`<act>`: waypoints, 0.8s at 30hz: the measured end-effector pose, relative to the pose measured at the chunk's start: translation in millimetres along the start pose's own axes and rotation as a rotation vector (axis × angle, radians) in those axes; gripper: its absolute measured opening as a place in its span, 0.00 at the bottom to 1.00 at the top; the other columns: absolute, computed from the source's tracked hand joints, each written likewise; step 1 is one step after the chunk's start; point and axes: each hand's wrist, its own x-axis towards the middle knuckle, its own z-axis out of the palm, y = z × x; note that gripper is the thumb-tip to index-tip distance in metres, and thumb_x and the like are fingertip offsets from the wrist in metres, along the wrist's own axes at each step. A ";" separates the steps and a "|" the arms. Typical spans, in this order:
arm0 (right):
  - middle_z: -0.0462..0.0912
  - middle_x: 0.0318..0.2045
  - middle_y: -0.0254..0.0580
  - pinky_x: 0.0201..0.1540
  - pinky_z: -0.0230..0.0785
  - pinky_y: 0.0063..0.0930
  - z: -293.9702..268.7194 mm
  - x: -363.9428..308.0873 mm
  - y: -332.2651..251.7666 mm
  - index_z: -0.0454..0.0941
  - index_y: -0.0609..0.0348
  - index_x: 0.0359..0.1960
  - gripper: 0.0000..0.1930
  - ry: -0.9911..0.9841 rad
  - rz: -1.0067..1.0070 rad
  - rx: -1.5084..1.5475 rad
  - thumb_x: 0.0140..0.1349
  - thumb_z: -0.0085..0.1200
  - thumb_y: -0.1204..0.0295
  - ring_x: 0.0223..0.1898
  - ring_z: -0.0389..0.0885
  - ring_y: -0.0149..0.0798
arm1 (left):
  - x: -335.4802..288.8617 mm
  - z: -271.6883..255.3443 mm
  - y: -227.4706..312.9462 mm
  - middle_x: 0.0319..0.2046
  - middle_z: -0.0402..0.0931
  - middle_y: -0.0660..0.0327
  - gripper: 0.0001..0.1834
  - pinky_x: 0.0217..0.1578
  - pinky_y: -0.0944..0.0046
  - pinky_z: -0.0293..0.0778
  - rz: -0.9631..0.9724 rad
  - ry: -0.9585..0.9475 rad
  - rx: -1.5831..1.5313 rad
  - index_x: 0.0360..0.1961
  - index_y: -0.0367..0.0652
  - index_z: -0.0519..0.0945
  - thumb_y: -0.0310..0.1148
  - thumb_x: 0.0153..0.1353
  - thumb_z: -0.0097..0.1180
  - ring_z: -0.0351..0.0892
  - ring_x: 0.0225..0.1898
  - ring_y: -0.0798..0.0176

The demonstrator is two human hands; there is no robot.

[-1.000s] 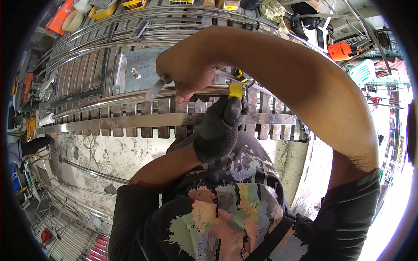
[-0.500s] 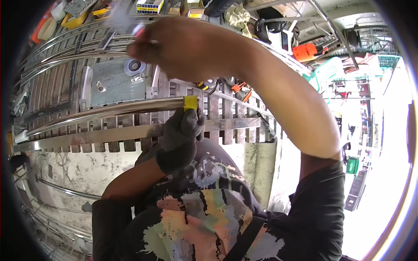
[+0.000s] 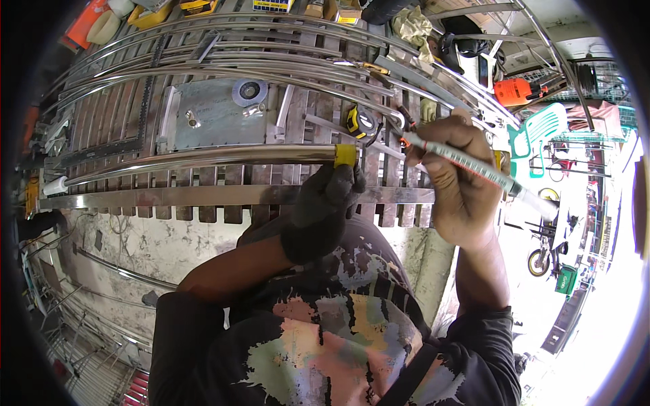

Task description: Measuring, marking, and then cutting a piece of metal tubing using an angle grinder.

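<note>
— What's nearest the body?
— The gloved left hand (image 3: pixel 322 208), overlapping the flat bar (image 3: pixel 156 197). Its fingers are curled together, gripping the yellow band (image 3: pixel 345 155) at the right end of the pipe (image 3: pixel 237 155).
— How does the pipe lie?
— Beyond the bar, over the slatted bench (image 3: pixel 233 213), its long axis running left to right.
— And the right hand (image 3: pixel 467 186)?
— Bare, right of that end and apart from it. Thumb and fingers pinch the marker (image 3: pixel 474 166), narrow end leftward, clear end rightward.
— Which hand is nearer the pipe?
— The left. From the marker's narrow end, the band lies leftward and slightly nearer the body.
— Farther off?
— The tape measure (image 3: pixel 363 123), the plate (image 3: pixel 217 125) bearing a disc (image 3: pixel 248 92), then thin rods (image 3: pixel 291 63).
</note>
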 end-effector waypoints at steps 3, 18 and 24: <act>0.81 0.46 0.52 0.48 0.78 0.30 10.7 -13.8 2.1 0.76 0.72 0.51 0.11 0.010 0.004 -0.092 0.76 0.55 0.74 0.41 0.84 0.38 | -0.8 4.3 2.5 0.28 0.71 0.71 0.18 0.30 0.69 0.64 -0.032 0.016 0.035 0.41 0.44 0.77 0.48 0.80 0.50 0.66 0.27 0.76; 0.81 0.48 0.56 0.41 0.82 0.33 41.4 -29.0 23.9 0.74 0.66 0.51 0.11 0.020 -0.239 -0.159 0.76 0.56 0.71 0.50 0.89 0.54 | -11.9 7.0 8.2 0.26 0.70 0.71 0.20 0.27 0.69 0.64 0.066 0.003 0.016 0.39 0.46 0.76 0.51 0.81 0.47 0.66 0.24 0.75; 0.79 0.45 0.54 0.36 0.82 0.29 45.3 -34.5 29.7 0.73 0.66 0.51 0.14 0.006 -0.271 -0.186 0.77 0.53 0.65 0.53 0.88 0.57 | -12.0 9.7 10.0 0.26 0.71 0.71 0.18 0.26 0.68 0.65 0.076 0.022 -0.017 0.39 0.45 0.76 0.48 0.80 0.48 0.67 0.24 0.75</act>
